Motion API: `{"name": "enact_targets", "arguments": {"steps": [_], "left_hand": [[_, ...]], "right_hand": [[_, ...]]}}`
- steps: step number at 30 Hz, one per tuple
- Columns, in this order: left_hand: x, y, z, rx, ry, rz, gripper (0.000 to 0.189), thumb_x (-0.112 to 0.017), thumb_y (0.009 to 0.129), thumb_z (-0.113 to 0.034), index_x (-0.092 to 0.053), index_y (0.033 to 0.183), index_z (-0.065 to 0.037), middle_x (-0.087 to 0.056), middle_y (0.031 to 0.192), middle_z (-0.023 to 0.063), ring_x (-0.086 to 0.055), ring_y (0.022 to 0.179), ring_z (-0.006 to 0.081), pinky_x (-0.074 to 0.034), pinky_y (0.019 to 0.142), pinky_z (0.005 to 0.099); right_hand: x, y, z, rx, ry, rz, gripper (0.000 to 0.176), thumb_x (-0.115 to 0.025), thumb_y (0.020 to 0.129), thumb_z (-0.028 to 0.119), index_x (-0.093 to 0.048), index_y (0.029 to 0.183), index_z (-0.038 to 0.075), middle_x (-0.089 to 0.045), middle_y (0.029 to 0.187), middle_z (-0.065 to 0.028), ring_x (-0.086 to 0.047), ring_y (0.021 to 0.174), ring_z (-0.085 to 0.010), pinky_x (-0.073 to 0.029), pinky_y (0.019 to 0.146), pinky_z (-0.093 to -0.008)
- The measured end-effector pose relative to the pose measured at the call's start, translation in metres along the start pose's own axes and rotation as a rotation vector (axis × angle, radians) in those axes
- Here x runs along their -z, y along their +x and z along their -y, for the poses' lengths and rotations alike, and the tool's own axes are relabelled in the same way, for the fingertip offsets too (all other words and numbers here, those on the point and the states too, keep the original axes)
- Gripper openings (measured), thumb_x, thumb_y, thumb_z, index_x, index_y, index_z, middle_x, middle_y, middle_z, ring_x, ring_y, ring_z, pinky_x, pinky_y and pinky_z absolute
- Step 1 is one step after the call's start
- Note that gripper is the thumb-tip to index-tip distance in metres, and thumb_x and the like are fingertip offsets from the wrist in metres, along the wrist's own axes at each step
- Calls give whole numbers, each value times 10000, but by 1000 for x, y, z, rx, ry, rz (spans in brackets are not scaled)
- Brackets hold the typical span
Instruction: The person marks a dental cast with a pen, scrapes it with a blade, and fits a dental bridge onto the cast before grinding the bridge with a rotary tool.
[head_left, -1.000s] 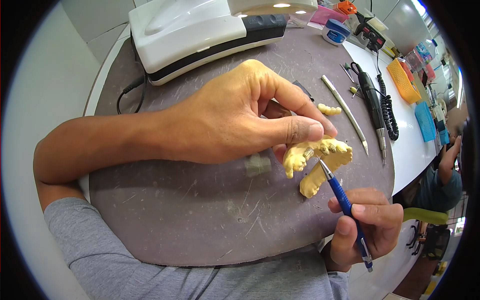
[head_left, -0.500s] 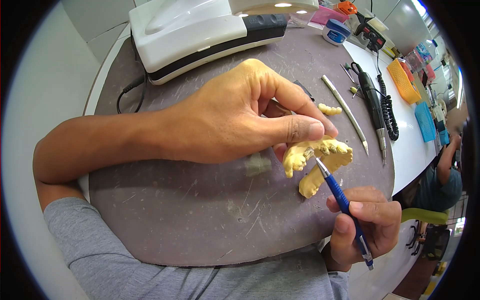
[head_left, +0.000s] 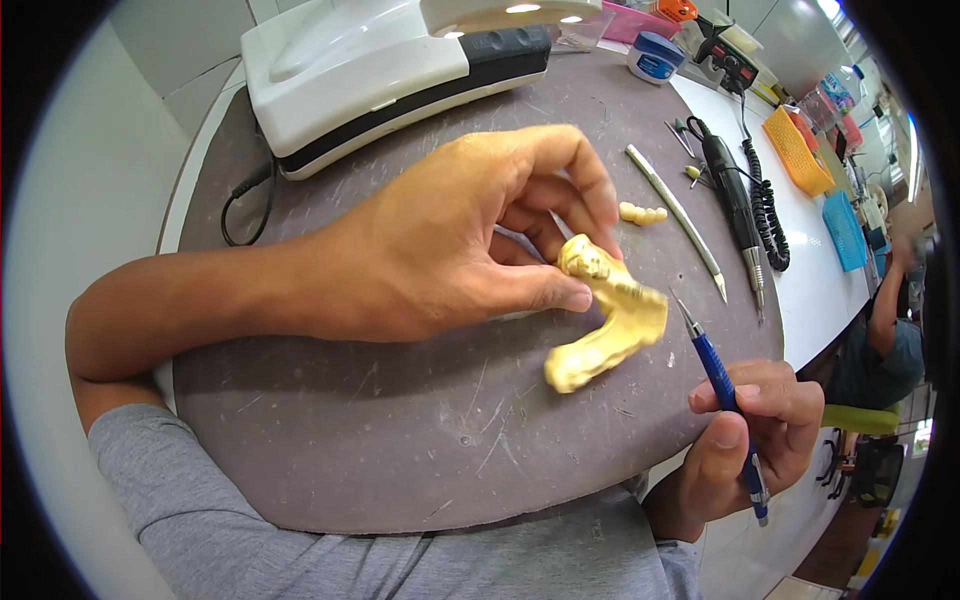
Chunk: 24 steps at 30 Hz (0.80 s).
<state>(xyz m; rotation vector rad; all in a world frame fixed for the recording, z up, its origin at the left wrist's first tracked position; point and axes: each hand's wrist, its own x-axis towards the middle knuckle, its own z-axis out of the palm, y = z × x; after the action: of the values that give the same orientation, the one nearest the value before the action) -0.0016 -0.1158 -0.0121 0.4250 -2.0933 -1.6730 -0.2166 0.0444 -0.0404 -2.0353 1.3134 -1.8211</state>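
Observation:
My left hand point(head_left: 450, 235) pinches the end of a yellow, arch-shaped dental model point(head_left: 615, 335) between thumb and fingers, above the brown mat. The model is slightly blurred. My right hand point(head_left: 755, 430) grips a blue mechanical pencil point(head_left: 718, 372) near its middle. The pencil's tip points up and left, to the right of the model and apart from it. Behind the model, a small row of tooth-coloured crowns point(head_left: 642, 214) lies on the mat.
A white lamp unit point(head_left: 370, 80) stands at the back left. To the right are a knife-like tool point(head_left: 680, 215), a black handpiece point(head_left: 732, 190), a blue-lidded jar point(head_left: 655, 58), an orange basket point(head_left: 797, 150) and a blue basket point(head_left: 845, 232). A co-worker point(head_left: 880, 350) is at the far right.
My left hand has turned the model and moved it slightly left. The pencil tip has moved right, away from the model, with my right hand shifting right too. The view has shifted slightly.

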Motion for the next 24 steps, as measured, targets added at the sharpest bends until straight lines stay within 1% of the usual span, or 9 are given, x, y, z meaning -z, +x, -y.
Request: {"name": "enact_targets", "arguments": {"steps": [2,3,5,6,8,12,18,21,24], "left_hand": [[0,0,-2,51,-14,94,316,-706,899,-20,-539,1167,-12,-642,1181,116,-628,1142,152,-555,979,287],[-1,0,-3,59,12,94,263,-679,910,4,-568,1149,-1,-660,1162,120,-637,1131,153,-550,987,288],[0,0,-5,67,39,91,258,-679,909,6,-579,1147,2,-661,1158,114,-638,1130,155,-548,988,288],[0,0,-5,75,68,90,254,-679,908,8,-590,1146,5,-662,1154,108,-638,1129,156,-546,990,288],[0,1,-2,61,56,90,250,-675,908,15,-596,1145,7,-662,1154,103,-638,1128,156,-545,988,288],[0,1,-1,34,37,100,229,-665,910,26,-610,1132,8,-662,1155,94,-639,1125,154,-543,985,292],[0,1,0,6,60,101,227,-672,908,18,-610,1126,8,-662,1151,91,-638,1123,155,-545,983,298],[-1,1,0,11,59,99,224,-673,907,16,-612,1123,3,-662,1146,89,-640,1120,156,-547,981,301],[0,1,1,-1,71,101,223,-675,907,13,-614,1121,0,-662,1141,88,-642,1115,157,-548,981,304]], "right_hand": [[1,1,1,46,-72,34,284,-783,825,75,-563,992,9,-673,773,-149,-645,659,-148,-507,614,-230],[0,0,0,44,-73,35,284,-783,825,75,-563,992,9,-673,773,-149,-645,659,-148,-507,614,-230],[-6,0,-2,63,-49,61,303,-797,758,-9,-602,990,-8,-671,757,-156,-642,634,-144,-497,562,-223],[-6,0,-2,62,-49,62,303,-797,758,-9,-602,990,-8,-671,757,-156,-642,634,-144,-497,562,-223],[-7,1,-3,63,-46,102,324,-811,704,-54,-624,967,-17,-679,759,-175,-647,606,-145,-484,508,-213],[-9,1,-5,64,-49,104,316,-819,693,-51,-630,943,-17,-683,756,-188,-653,589,-149,-476,481,-207],[-11,1,-4,70,-85,94,314,-813,673,-66,-637,928,-15,-680,716,-173,-651,561,-158,-484,469,-222],[-12,1,-7,137,-75,128,324,-816,664,-66,-635,929,-16,-677,705,-168,-646,543,-164,-480,457,-227],[-12,-1,-8,113,-83,79,327,-820,661,-60,-634,927,-14,-674,699,-166,-647,541,-169,-478,453,-229]]}}
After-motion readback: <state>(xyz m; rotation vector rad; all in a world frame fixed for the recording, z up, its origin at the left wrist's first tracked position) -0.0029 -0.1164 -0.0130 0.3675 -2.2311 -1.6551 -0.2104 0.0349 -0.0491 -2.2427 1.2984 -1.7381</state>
